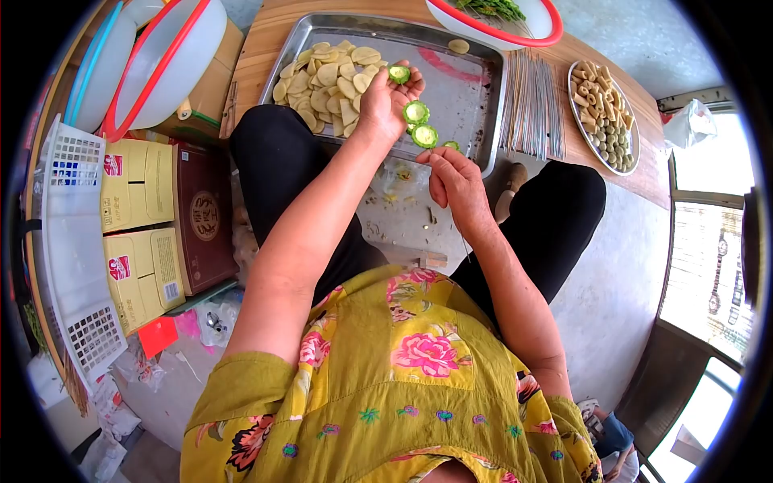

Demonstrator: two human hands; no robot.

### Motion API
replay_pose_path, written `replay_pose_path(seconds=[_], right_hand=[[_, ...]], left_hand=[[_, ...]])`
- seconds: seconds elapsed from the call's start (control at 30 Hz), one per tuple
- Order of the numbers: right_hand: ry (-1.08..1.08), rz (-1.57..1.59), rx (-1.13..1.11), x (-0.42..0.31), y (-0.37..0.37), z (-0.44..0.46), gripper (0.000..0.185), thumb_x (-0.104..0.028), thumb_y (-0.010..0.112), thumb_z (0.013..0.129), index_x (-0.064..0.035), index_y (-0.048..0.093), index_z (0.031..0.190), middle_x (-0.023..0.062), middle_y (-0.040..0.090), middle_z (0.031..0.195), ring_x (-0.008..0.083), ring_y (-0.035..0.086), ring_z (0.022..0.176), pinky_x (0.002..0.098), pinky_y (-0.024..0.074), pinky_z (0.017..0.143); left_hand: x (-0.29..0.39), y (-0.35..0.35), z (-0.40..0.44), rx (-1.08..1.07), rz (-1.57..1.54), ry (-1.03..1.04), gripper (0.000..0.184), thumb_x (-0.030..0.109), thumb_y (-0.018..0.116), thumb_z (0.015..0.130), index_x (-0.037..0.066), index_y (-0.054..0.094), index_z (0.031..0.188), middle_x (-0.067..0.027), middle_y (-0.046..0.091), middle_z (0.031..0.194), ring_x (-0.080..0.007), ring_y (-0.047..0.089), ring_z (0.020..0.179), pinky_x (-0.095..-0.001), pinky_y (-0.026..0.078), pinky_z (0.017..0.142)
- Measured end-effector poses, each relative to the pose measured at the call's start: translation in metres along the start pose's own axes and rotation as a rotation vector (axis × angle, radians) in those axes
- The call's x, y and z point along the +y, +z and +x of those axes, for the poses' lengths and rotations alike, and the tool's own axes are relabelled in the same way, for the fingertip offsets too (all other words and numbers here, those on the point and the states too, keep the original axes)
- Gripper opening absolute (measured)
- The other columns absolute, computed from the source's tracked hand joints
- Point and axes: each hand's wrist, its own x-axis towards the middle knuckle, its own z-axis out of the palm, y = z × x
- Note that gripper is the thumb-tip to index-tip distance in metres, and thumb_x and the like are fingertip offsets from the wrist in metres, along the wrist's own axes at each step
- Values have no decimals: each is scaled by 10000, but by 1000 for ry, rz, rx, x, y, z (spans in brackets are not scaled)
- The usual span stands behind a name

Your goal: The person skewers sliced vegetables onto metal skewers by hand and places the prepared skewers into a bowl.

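My left hand (390, 100) is over the metal tray, its fingers curled round a green-rimmed slice (398, 74). Just right of it, more green slices (424, 136) hang in a short row between my two hands. My right hand (454, 179) is at the tray's near edge, thumb and forefinger pinched together beside the lowest slices; a thin stick seems to run back from this pinch, hard to make out. Many pale round slices (326, 80) lie heaped in the left part of the metal tray (497, 97).
Right of the tray lie many thin skewers (532, 105) and an oval plate (634, 153) of tan pieces and small round ones. A red-rimmed bowl (515, 36) with greens stands behind. Boxes (137, 185) and a white basket (72, 241) are at left. Another person (616, 443) shows at lower right.
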Motion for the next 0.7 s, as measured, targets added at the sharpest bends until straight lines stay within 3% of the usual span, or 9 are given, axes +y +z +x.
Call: replay_pose_path(seconds=[0.7], right_hand=[[-2, 14, 23, 5, 0, 1, 238, -161, 438, 976, 3, 606, 938, -38, 384, 476, 52, 326, 394, 219, 293, 411]], left_hand=[[-5, 1, -2, -14, 70, 14, 343, 271, 375, 1001, -25, 523, 1087, -144, 594, 958, -237, 586, 881, -384, 495, 871]])
